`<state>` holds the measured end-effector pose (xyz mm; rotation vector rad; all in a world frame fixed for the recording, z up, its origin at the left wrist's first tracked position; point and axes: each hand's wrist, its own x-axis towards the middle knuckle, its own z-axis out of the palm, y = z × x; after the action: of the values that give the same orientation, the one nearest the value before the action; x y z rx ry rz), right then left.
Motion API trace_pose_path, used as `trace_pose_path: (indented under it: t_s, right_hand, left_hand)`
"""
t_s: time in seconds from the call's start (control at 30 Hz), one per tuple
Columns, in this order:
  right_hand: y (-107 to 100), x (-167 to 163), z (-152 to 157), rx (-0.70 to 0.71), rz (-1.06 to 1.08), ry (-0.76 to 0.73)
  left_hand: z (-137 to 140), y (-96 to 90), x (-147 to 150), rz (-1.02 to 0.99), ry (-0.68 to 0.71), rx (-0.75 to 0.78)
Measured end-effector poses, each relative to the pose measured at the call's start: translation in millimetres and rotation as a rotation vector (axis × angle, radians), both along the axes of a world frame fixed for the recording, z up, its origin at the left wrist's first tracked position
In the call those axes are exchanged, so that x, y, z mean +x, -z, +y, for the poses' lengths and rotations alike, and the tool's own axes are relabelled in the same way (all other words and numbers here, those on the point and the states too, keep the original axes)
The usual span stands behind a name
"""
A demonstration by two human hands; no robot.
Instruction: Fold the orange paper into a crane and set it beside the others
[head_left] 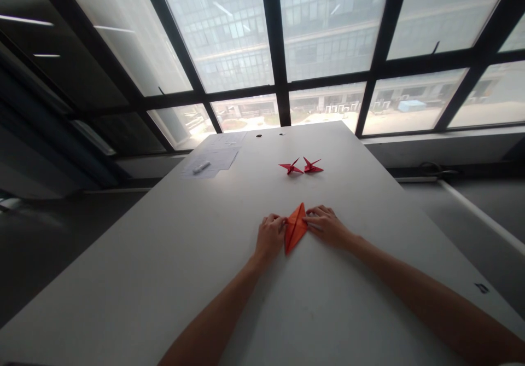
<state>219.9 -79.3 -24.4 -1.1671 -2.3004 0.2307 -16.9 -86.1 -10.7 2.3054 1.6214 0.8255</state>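
An orange sheet of origami paper (296, 228), folded into a long diamond with a crease down its middle, lies on the white table between my hands. My left hand (271, 234) grips its left corner, fingers bent and close together. At the opposite corner, my right hand (326, 225) pinches the paper's right edge with thumb and fingertips. Beyond the diamond stand two red paper cranes side by side, a left crane (292, 167) and a right crane (313, 166). Their pointed wings and necks stick up.
Printed sheets (223, 159) lie at the table's far left, with a white marker-like stick (201, 167) on them. The white table (164, 278) runs to large windows. A small dark mark (482, 288) shows near its right edge.
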Motion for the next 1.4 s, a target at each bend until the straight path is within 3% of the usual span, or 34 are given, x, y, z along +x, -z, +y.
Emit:
trace_pose_path:
  t_s: [0.27,0.4,0.57,0.73,0.9,1.03,1.13,1.4]
  right_hand:
    - [-10.6,-5.2,-7.4,0.050,0.067,-0.165]
    - [-10.4,-14.8,-5.6,0.038,0.138,-0.120]
    - [-5.3,-19.9,-3.4,-0.028,0.099,-0.075]
    - [-5.0,-17.6,-3.5,-0.016,0.054,-0.074]
    - [-12.6,-15.8,-7.3,0.046,-0.084,-0.113]
    - [-17.4,-14.6,-10.8,0.080,-0.156,-0.115]
    - [-17.3,-11.8,-9.5,0.095,-0.189,-0.070]
    - [-13.2,-1.3,0.2,0.117,-0.230,0.025]
  left_hand:
    - [1.9,4.3,5.1,-0.129,0.056,-0.043]
    - [2.0,6.3,7.7,-0.286,0.208,-0.108]
    - [0.2,0.7,9.7,-0.329,0.232,-0.093]
    - [-6.0,-5.6,12.3,-0.148,0.290,-0.055]
    - [-30.7,-8.2,19.0,0.027,0.356,-0.079]
    - [-51.5,-1.9,26.4,0.249,0.212,-0.099]
    - [-56.5,2.7,30.2,0.404,0.211,-0.168]
    - [-59.7,-0.7,28.2,0.540,0.108,-0.218]
